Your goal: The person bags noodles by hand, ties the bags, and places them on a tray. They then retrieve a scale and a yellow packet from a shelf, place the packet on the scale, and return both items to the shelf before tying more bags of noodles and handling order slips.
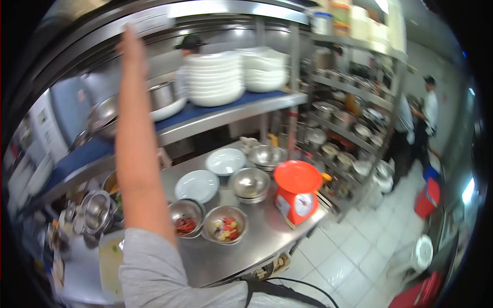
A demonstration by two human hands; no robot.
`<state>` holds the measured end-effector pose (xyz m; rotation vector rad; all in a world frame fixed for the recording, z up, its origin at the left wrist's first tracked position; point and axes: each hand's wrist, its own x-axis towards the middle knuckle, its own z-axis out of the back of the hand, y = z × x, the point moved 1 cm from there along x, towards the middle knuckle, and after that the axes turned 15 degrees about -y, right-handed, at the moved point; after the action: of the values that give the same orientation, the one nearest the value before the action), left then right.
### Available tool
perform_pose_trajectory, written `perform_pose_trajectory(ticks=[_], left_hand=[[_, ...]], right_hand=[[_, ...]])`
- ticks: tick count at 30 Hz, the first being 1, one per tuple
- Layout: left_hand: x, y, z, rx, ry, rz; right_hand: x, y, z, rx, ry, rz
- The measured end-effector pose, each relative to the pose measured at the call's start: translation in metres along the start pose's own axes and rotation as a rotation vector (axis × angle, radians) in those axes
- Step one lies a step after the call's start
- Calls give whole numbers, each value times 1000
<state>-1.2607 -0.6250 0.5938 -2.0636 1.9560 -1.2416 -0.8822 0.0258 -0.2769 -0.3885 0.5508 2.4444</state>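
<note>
My left arm, in a grey short sleeve, rises through the left half of the view. My left hand (131, 43) is up at the edge of the upper steel shelf (215, 8), overlapping a pale strip along it. Its fingers are smeared by motion. My right hand is out of view. Below on the steel table (226, 262) stand a bowl with red strips (185, 224) and a bowl with chopped red and yellow pieces (225, 226). Behind them are a white plate (197, 186), a second white plate (226, 161) and stacked steel bowls (249, 182).
A red-orange kitchen scale (297, 190) stands at the table's right end. Stacked white dishes (214, 79) and pans line the blue-covered shelf (221, 109). A pot rack (354, 131) stands to the right. People (429, 110) are beyond it, near a red bin (427, 199).
</note>
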Motion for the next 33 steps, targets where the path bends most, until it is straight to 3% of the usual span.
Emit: perform_pose_trajectory(ticks=[1,3,4,5,6,9,10,11,13,15,17,19,20,23,26,33], left_hand=[[-22,-10,13,102,50,36],[-40,11,28,-9,93,-40],[-64,9,32,-36,72,-47],[-83,13,33,-108,49,-34],[-108,10,34,-145,86,-31],[-187,-2,32,-232,273,-7],[-217,-7,30,-262,343,-3],[-252,-17,25,-257,362,8],[-317,-22,18,-271,471,58],[-383,-28,8,-294,575,103],[-445,-23,-5,-347,745,182],[-509,-10,-17,-360,895,295],[-543,-4,-22,-349,953,378],[-649,14,-33,-160,1104,622],[-741,29,-32,-61,1324,720],[-887,105,-28,199,1663,1230]], right_hand=[[-1,-16,-13,-10,-46,11],[-35,-40,-34,-31,-132,18],[-47,-36,-17,39,-6,-190],[-102,37,97,76,46,-338],[-83,2,66,98,65,-357],[-59,-52,63,158,22,-393],[-52,-67,63,60,-199,-260],[-45,-82,74,42,-288,-208],[-24,-106,106,159,-246,-302],[-1,-137,130,112,-379,-195],[34,-169,149,393,-369,-373],[47,-153,225,661,-426,-426],[34,-113,289,963,-477,-406],[42,-69,391,1255,-408,-207],[64,-56,435,1375,-319,-158],[151,-53,468,1461,-205,-124]])
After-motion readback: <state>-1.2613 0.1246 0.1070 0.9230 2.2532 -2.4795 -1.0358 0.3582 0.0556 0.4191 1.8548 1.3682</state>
